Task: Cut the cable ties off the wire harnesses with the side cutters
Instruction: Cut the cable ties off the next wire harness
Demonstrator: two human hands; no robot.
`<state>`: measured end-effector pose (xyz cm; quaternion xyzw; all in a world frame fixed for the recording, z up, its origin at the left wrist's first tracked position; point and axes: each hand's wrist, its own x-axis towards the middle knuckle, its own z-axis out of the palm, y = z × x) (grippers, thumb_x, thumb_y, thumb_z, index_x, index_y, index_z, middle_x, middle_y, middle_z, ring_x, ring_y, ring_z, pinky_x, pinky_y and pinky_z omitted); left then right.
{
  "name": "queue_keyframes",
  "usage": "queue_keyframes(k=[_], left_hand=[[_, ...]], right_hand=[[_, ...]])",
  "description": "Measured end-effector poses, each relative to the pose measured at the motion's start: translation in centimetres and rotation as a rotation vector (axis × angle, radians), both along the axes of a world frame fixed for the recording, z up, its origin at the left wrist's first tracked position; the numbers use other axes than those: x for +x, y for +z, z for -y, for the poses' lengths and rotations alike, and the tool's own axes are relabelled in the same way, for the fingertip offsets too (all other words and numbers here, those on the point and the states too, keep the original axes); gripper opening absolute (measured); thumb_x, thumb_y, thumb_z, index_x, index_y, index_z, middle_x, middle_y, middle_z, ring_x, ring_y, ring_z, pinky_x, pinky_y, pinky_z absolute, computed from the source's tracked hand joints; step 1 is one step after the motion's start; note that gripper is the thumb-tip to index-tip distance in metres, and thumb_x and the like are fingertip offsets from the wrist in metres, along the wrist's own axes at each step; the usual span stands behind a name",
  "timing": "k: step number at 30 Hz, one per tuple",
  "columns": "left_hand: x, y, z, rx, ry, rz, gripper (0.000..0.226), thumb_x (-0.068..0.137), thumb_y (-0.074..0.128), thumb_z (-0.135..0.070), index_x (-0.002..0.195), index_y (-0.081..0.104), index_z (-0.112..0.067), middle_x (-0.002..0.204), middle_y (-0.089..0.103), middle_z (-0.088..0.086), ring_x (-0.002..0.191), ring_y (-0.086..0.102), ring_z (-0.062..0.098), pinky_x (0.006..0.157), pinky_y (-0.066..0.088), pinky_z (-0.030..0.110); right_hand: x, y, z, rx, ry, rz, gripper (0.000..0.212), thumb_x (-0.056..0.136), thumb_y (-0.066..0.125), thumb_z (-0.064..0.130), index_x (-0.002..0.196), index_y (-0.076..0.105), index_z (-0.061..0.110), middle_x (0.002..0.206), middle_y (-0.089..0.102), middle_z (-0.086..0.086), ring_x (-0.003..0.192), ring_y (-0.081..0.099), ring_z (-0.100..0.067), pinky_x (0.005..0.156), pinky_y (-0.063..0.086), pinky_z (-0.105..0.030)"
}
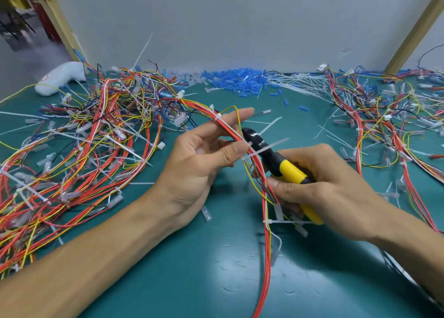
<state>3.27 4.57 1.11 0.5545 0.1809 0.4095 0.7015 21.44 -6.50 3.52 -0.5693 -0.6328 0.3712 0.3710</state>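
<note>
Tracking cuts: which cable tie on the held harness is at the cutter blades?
The tie at the left thumb, tail lying across the side cutters; others sit farther along the harness.

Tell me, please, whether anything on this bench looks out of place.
A white, soft-looking lump lies at the back left of the green mat, beside the wire pile. It looks unrelated to the cutting job. Otherwise only loose ties and blue sleeves litter the mat.
</note>
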Motion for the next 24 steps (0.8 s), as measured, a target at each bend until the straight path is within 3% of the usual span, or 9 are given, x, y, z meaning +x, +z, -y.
queue_keyframes(k=[3,7,12,14,18,24], left_hand=[[-0.1,0.0,0.0,-0.075,-0.009,0.023,0.028,0.078,0.075,-0.006,0.101,0.077,-0.023,0.098,0.072,-0.007,0.086,0.064,0.011,0.083,0.044,0.034],[0.0,0.1,0.1,-0.121,-0.023,0.070,0.025,0.075,0.077,0.002,0.088,0.074,-0.020,0.094,0.073,-0.004,0.084,0.068,0.012,0.081,0.056,0.027],[0.2,0.2,0.3,-0.048,0.092,0.043,0.025,0.068,0.074,-0.002,0.089,0.064,-0.011,0.083,0.067,-0.003,0.077,0.063,0.011,0.073,0.056,0.023],[0.3,0.3,0.3,-0.026,0.140,0.012,0.025,0.064,0.075,-0.003,0.086,0.065,-0.011,0.079,0.069,-0.005,0.074,0.064,0.010,0.072,0.056,0.023],[0.4,0.4,0.3,-0.033,0.149,-0.004,0.029,0.061,0.078,-0.006,0.087,0.066,-0.010,0.082,0.070,-0.003,0.074,0.065,0.014,0.073,0.057,0.023],[0.6,0.1,0.5,-0.042,0.147,-0.034,0.029,0.060,0.078,-0.004,0.086,0.067,-0.011,0.084,0.070,-0.001,0.065,0.065,0.017,0.059,0.057,0.024]], right_hand=[[0.0,0.2,0.1,0.000,-0.007,0.017,0.025,0.093,0.067,0.025,0.073,0.057,0.015,0.057,0.045,-0.013,0.049,0.043,-0.018,0.045,0.039,-0.030],[0.1,0.3,0.0,-0.031,-0.021,0.047,0.019,0.091,0.067,0.026,0.075,0.060,0.021,0.057,0.052,-0.002,0.051,0.051,-0.019,0.049,0.047,-0.036],[0.1,0.5,0.0,-0.039,-0.031,0.083,0.019,0.093,0.068,0.025,0.079,0.060,0.016,0.063,0.057,-0.006,0.054,0.056,-0.028,0.052,0.053,-0.045],[0.3,0.5,0.0,-0.044,-0.031,0.093,0.021,0.094,0.067,0.023,0.079,0.058,0.011,0.063,0.058,-0.011,0.052,0.056,-0.028,0.050,0.051,-0.042],[0.7,0.8,0.1,-0.079,-0.011,0.079,0.020,0.094,0.066,0.015,0.079,0.055,0.007,0.064,0.056,-0.016,0.049,0.052,-0.022,0.047,0.046,-0.038],[1.2,1.2,0.0,-0.080,0.014,0.203,0.021,0.092,0.066,0.002,0.076,0.055,0.011,0.064,0.054,-0.018,0.050,0.054,-0.034,0.051,0.050,-0.049]])
